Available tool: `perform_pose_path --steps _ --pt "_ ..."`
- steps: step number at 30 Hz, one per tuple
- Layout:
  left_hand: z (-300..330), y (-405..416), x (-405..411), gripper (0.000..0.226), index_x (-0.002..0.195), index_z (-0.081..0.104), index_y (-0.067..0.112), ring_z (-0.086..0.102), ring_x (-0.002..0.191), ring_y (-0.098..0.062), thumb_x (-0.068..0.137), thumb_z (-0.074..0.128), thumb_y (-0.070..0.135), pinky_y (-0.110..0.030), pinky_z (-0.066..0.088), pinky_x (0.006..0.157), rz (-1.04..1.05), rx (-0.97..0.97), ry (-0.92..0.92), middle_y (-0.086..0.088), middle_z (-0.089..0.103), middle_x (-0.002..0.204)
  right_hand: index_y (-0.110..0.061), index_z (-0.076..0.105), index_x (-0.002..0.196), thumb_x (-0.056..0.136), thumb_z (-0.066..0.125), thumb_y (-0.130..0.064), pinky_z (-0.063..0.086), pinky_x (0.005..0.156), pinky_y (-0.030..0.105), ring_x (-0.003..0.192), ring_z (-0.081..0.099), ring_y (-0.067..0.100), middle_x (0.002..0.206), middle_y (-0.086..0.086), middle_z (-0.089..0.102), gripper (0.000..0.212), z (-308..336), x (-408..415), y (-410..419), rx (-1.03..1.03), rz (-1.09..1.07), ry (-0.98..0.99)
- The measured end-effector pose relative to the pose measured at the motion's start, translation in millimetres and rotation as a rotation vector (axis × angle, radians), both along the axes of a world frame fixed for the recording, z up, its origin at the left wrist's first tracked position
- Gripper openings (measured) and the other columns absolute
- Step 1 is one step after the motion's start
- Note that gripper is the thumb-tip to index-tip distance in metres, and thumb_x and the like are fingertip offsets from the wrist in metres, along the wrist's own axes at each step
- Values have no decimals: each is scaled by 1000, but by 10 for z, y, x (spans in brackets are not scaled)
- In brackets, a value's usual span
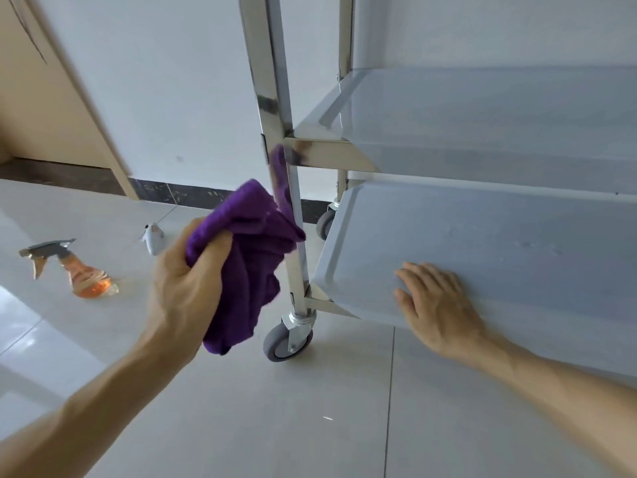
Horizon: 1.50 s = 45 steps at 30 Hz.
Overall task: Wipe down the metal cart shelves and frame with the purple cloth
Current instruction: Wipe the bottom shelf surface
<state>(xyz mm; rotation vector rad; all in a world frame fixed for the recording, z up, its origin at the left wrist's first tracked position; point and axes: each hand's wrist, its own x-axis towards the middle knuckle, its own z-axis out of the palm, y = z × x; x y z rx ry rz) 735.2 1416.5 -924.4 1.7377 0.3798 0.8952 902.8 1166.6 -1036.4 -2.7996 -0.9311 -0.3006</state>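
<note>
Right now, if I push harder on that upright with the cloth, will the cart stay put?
Probably not firmly. The cart stands on swivel casters on smooth floor tiles, so it may roll. The right hand lies flat on the lower shelf and likely steadies it. The purple cloth, bunched in the left hand, is floppy and should give.

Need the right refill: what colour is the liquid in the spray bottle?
Orange, in the clear spray bottle lying on the floor; head view.

No readable text, label, brand or number shows on anything in view
</note>
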Motion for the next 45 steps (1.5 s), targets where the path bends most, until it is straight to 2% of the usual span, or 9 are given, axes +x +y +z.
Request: perform_pose_path --steps 6,10,15,20,25,30,37,41,45 --pt "250 -3 236 25 115 61 32 67 90 -14 96 46 23 -42 58 82 16 6 -315 15 68 91 -4 66 121 96 28 -37 47 98 54 121 59 37 130 15 64 57 7 -36 40 -50 -29 -4" --pt "111 -328 682 46 143 35 13 59 95 1 99 45 19 -21 50 87 -94 179 -217 22 62 107 -4 66 120 96 29 -37 47 96 54 121 60 37 129 14 65 55 -21 -30 30 -49 -47 -24" --pt "-112 -377 1094 62 149 23 6 49 128 -24 97 50 27 -46 42 104 87 280 -173 -8 46 142 -6 66 120 96 29 -35 47 98 53 122 59 35 132 12 64 53 -39 -22 55 -42 -74 -41" --pt "-688 -259 1105 57 145 26 18 56 117 -17 97 47 41 -25 48 93 107 325 -111 -2 51 135 -5 64 123 97 27 -33 46 100 53 126 57 35 135 13 61 53 -90 11 36 -49 -57 -68" --pt "-1404 -205 900 38 126 29 33 58 104 -22 96 52 37 -35 48 87 -49 255 276 -3 55 118 -5 66 120 98 33 -31 46 98 53 123 58 36 132 14 64 48 -140 39 34 -9 -57 -104" --pt "-1042 -251 952 20 110 36 37 55 89 8 99 51 29 -7 42 76 -37 226 147 4 53 101 -7 64 123 98 32 -32 44 101 54 126 56 35 135 12 62 48 -158 43 34 -22 -55 -108" --pt "-476 -290 1176 49 129 39 5 50 83 -10 98 46 41 -25 42 75 170 284 -108 -2 56 107 -10 58 132 100 23 -33 37 108 52 136 47 32 145 8 53 53 -105 9 48 -108 -73 -74" --pt "-942 -280 1059 47 128 33 9 53 78 -11 96 50 39 -26 42 68 70 269 64 3 54 101 -7 60 129 98 24 -34 39 106 54 133 50 35 142 11 56 55 -98 0 40 -65 -60 -64" --pt "-1349 -182 779 45 132 37 7 55 102 -27 97 50 31 -38 47 88 -109 412 386 -6 49 115 -4 63 125 98 27 -32 43 103 55 128 54 37 138 14 59 53 -89 -4 37 -24 -50 -70"
